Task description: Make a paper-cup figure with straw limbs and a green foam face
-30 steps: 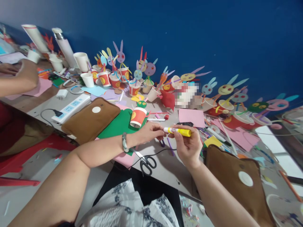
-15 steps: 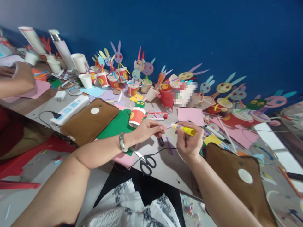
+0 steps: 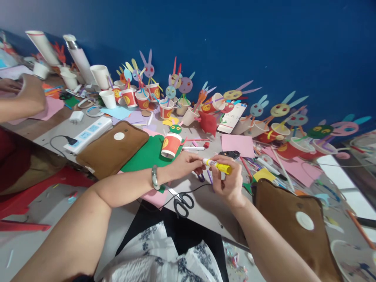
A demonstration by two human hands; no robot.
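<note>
My right hand (image 3: 228,181) is closed around a yellow marker (image 3: 219,166) with a printed white band, its narrow end pointing left. That end meets the fingertips of my left hand (image 3: 188,164), which are pinched together; whatever small piece they hold is hidden. A jade-like bangle (image 3: 154,177) circles my left wrist. Just behind the left hand, a red paper cup (image 3: 171,145) with a green paper rabbit head (image 3: 175,128) leans on a green sheet (image 3: 143,154). Black-handled scissors (image 3: 183,204) lie below my hands, near the table edge, with a black cable across them.
Several cups with paper rabbits (image 3: 167,107) line the blue wall. A phone (image 3: 232,117) leans among them. Brown pouches (image 3: 114,147) lie on both sides, beside a power strip (image 3: 88,135) at left and pink paper (image 3: 237,145) at centre. Another person's hand (image 3: 32,94) works far left.
My right hand has moved left and slightly down with the marker, bringing its end against my left fingertips. The left hand has shifted slightly.
</note>
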